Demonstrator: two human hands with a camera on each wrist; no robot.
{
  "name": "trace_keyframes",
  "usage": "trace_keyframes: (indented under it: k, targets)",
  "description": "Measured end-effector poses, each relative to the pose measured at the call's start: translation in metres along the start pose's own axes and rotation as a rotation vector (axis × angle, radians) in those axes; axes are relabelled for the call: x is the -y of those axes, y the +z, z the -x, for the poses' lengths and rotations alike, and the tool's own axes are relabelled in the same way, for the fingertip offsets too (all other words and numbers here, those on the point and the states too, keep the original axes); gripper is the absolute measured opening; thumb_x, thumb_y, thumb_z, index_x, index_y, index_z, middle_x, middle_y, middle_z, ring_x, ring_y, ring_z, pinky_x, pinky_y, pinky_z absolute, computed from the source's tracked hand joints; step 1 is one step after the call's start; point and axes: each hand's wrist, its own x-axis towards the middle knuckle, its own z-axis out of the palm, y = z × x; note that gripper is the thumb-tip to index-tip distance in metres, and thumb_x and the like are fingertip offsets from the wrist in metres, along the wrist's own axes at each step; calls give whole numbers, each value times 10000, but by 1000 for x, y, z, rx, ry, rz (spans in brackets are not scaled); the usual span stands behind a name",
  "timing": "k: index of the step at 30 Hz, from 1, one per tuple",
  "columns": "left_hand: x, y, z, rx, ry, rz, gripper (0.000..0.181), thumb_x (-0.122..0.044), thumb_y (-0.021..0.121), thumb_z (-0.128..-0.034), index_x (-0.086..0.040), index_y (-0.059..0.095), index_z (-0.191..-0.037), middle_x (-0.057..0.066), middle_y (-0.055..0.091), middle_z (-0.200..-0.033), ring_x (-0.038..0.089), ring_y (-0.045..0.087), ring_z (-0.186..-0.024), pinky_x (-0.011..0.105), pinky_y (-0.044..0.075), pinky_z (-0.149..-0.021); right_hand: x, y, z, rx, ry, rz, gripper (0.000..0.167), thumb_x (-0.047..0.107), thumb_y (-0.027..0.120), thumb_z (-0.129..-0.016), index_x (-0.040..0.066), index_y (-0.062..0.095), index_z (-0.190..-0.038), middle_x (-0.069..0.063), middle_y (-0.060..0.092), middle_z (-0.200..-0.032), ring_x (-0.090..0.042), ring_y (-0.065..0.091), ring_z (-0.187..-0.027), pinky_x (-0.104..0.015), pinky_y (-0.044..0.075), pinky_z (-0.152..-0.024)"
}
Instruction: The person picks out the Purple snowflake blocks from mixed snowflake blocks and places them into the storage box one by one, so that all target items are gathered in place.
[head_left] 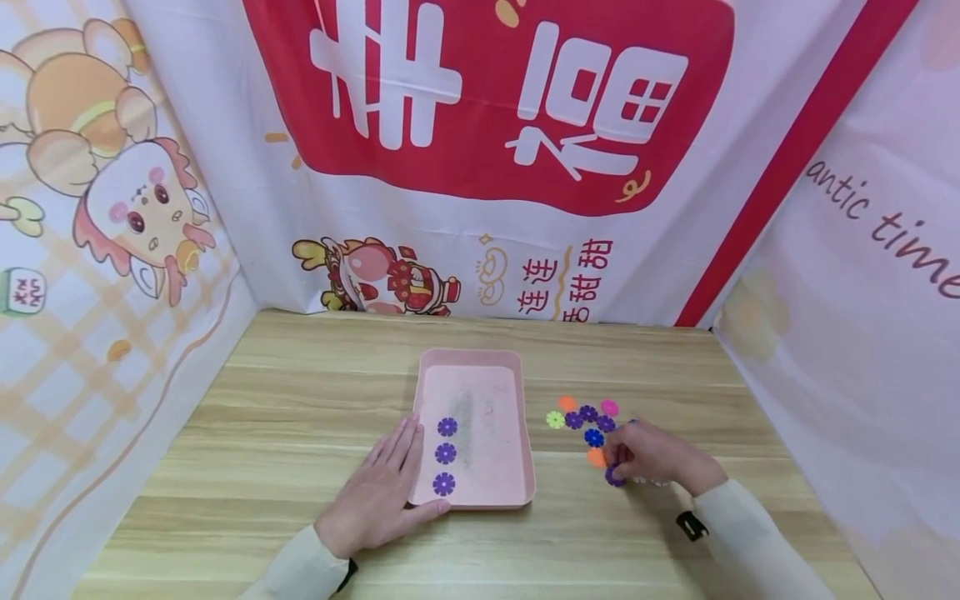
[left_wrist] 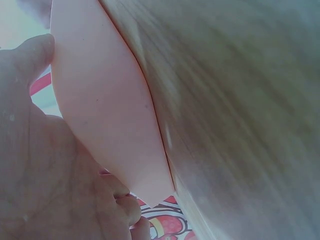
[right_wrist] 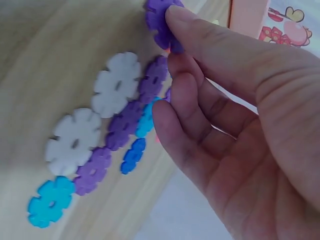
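Three purple discs [head_left: 446,453] line the pink tray [head_left: 501,450], from its seven to nine o'clock. The left hand [head_left: 375,504] spreads along its eight-o'clock edge; the right hand [head_left: 656,454], towards four, pinches another purple disc [right_wrist: 159,22]. Loose mixed-colour discs [head_left: 594,437] remain at three.

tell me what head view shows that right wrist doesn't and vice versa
Only the head view: the left hand and three purple pieces inside the pink tray.

Only the right wrist view: the palm side of the right hand and two white pieces seen whole.

Both: the right hand pinching a purple piece, the wooden table and at least part of the tray.
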Motion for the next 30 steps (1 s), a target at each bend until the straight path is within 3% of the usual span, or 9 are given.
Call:
trace_keyframes:
  k: [14,18,25,30]
  targets:
    - [-2,-1,1,-14,7,-17,1091,-751,508,-985,38,183,-1665,216,104,-1772,398,115,-1655,585,204,-1333,25,-38,-15,-33,-79,114,108,100,760,-971,175,728,-900,104,679,-828,-23,584,-718,-194,547,-675]
    - [-2,-2,1,-13,10,-21,1093,-753,505,-985,40,183,-1664,219,103,-1771,400,115,-1654,584,203,-1333,35,-48,-24,-18,-98,93,100,78,734,-988,129,729,-903,38,710,-835,-39,596,-706,-200,554,-664]
    - [-1,-2,0,1,6,-10,1096,-758,501,-984,33,174,-1668,212,86,-1775,391,93,-1659,593,197,-1333,63,-61,-45,-17,-92,168,82,101,743,-990,157,757,-931,41,733,-847,-58,597,-713,-220,572,-708]
    - [-1,-2,-1,3,3,-10,1101,-762,499,-981,33,170,-1668,212,80,-1774,390,89,-1659,590,192,-1335,86,-62,-61,-14,-140,197,73,138,746,-996,163,762,-929,26,748,-856,-64,610,-712,-230,578,-718]
